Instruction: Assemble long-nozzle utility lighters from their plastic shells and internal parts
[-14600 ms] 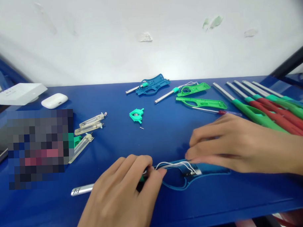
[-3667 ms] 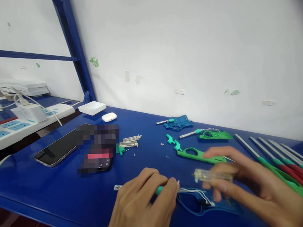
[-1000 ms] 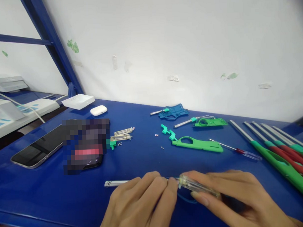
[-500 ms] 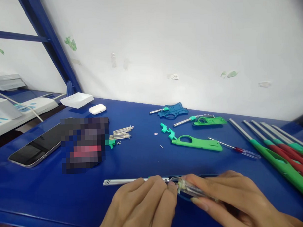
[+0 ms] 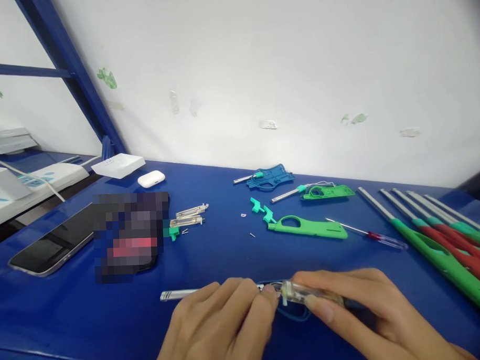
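My left hand (image 5: 225, 322) is closed around a lighter's slotted metal tube (image 5: 175, 295), whose tip sticks out to the left. In my right hand (image 5: 370, 306), thumb and fingers pinch a clear fuel tank (image 5: 315, 293) with a pale fitting at its left end. That fitting almost meets my left fingertips, and a thin wire curves just above. Under both hands lies a blue lighter casing half (image 5: 295, 315), its looped trigger guard showing between them. My left fingers hide most of the joint where these parts come together.
Behind the hands lie a green casing half (image 5: 310, 228), a screwdriver (image 5: 373, 235), a blue casing half with a tube (image 5: 270, 177) and another green half (image 5: 330, 192). Several whole lighters (image 5: 435, 241) fan out at right. Clear tanks (image 5: 188, 221) and a phone (image 5: 49, 244) are at left.
The fuel tank in my right hand has turned closer to level, and my right fingers have shifted slightly along it. The left hand keeps its hold on the tube. The camera view has shifted slightly.
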Tool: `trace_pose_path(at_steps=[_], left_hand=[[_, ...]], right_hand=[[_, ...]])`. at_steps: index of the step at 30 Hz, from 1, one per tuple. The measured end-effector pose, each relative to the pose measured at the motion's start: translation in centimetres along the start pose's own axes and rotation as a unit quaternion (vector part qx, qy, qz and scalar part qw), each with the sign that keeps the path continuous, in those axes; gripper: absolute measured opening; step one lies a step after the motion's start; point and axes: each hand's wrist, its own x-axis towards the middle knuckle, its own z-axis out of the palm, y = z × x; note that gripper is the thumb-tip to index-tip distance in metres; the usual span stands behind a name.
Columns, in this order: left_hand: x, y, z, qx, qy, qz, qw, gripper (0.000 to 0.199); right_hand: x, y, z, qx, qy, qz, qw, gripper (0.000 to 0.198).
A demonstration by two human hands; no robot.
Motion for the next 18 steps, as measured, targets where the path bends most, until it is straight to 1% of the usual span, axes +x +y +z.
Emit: trace_pose_path(at_steps=[3, 5, 7, 9, 13, 15, 18], left_hand=[[0.1, -0.3, 0.3, 0.0, 0.016, -0.023, 1.0, 0.02], [0.2, -0.3, 0.4, -0.005, 0.017, -0.034, 0.999, 0.019], [0.1, -0.3, 0.4, -0.021, 0.006, -0.037, 0.999, 0.021], [0.1, -0.2, 0.3, -0.034, 0.001, -0.041, 0.999, 0.024], [0.2, 0.0, 0.1, -0.086, 0.027, -0.081, 0.993, 0.018], [0.3, 0.1, 0.1, -0.116, 0.033, -0.094, 0.988, 0.015], [0.4, 0.3, 0.0, -0.147, 0.038, -0.117, 0.981, 0.017]], right_hand=[[0.1, 0.2, 0.2, 0.054, -0.043, 0.058, 0.996, 0.057], [0.0, 0.2, 0.4, 0.048, -0.042, 0.078, 0.995, 0.056], [-0.1, 0.0, 0.7, 0.033, -0.031, 0.076, 0.996, 0.052], [-0.2, -0.2, 0.9, 0.049, -0.036, 0.07, 0.996, 0.053], [0.0, -0.7, 1.2, 0.109, -0.058, 0.073, 0.99, 0.059], [0.1, -0.8, 1.1, 0.119, -0.056, 0.07, 0.989, 0.058], [0.1, -0.7, 1.1, 0.118, -0.057, 0.068, 0.989, 0.057]])
